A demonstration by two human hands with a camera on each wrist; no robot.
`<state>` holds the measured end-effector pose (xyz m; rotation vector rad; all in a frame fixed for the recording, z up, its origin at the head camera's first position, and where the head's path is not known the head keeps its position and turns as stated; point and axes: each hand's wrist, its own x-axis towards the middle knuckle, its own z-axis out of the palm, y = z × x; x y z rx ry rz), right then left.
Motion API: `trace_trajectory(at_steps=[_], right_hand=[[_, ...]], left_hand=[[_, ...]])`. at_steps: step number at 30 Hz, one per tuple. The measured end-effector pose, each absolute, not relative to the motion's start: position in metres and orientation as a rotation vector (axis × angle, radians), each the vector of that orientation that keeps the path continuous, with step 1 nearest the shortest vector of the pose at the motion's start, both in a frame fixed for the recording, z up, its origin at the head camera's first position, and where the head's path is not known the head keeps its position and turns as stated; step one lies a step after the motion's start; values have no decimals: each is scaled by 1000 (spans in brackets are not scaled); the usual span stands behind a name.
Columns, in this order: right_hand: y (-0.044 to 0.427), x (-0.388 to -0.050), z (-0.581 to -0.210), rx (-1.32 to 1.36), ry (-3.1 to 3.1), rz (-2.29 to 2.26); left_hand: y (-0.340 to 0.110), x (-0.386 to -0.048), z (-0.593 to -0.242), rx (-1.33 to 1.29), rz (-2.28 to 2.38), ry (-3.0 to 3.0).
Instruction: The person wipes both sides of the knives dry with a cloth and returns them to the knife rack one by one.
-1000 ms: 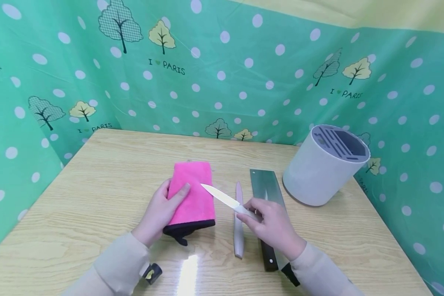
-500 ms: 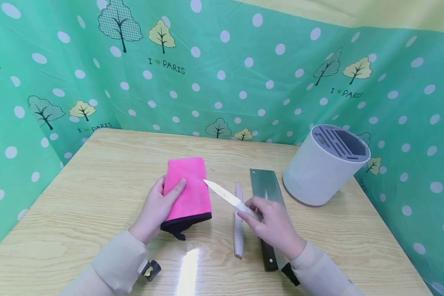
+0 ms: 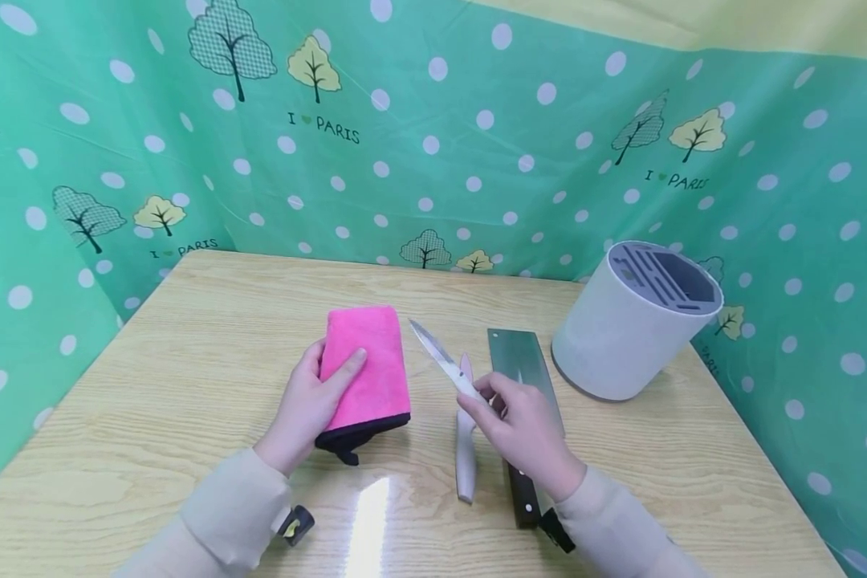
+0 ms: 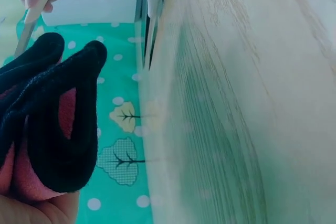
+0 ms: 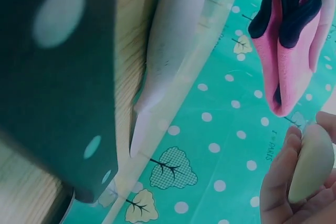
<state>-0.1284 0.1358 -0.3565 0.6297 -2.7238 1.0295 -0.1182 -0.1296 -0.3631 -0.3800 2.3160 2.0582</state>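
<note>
My left hand (image 3: 311,401) grips a folded pink cloth (image 3: 368,369) with a black edge, its thumb lying across the front. In the left wrist view the folds of the cloth (image 4: 63,129) show from the edge side. A small knife (image 3: 437,353) is pinched by its pale handle in my right hand (image 3: 523,425), the blade pointing up and left, apart from the cloth. Below that hand a second pale-handled knife (image 3: 466,457) lies on the table. Just right of it lies a cleaver (image 3: 520,353) with a black handle, partly hidden by my right hand.
A white round knife block (image 3: 621,345) with a grey slotted top stands tilted-looking at the right rear of the wooden table (image 3: 224,345). A green dotted curtain (image 3: 376,193) hangs behind and at both sides. Wrist straps show at both sleeves.
The knife in my right hand has come away from the cloth, its tip now pointing more upward and its blade turned. My left hand has moved the cloth slightly left and up.
</note>
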Motion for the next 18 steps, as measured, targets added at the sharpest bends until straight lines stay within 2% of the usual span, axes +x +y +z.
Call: trace_trajectory(at_steps=[8, 18], right_hand=[[127, -132, -357, 620, -2701, 1268], [116, -139, -354, 419, -2719, 1595]], left_hand=[[-125, -119, -364, -351, 2013, 2363], [-121, -120, -364, -341, 1992, 2391]])
